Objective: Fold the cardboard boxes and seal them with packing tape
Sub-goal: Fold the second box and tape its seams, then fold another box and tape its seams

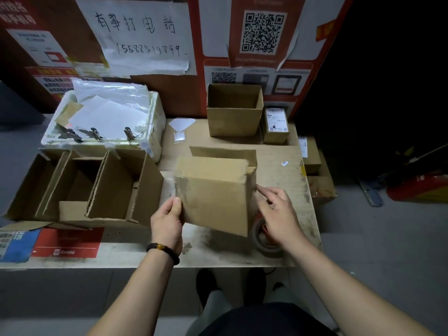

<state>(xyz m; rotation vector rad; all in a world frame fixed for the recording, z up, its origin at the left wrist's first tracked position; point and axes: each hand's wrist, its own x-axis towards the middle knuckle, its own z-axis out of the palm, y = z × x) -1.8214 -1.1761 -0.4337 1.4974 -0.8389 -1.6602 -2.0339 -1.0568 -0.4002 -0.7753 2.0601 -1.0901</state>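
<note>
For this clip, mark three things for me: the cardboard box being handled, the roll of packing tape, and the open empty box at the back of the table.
cardboard box (213,202): head view, on its near brown face.
packing tape roll (260,235): head view, on the roll's visible left side, below the right hand.
open box (234,121): head view, on its front wall.

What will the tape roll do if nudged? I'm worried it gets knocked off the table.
The tape roll lies flat near the table's front edge, so it would probably slide, not roll. It looks stiff and fairly light. The right hand hovers over it, so a bump seems possible.
</note>
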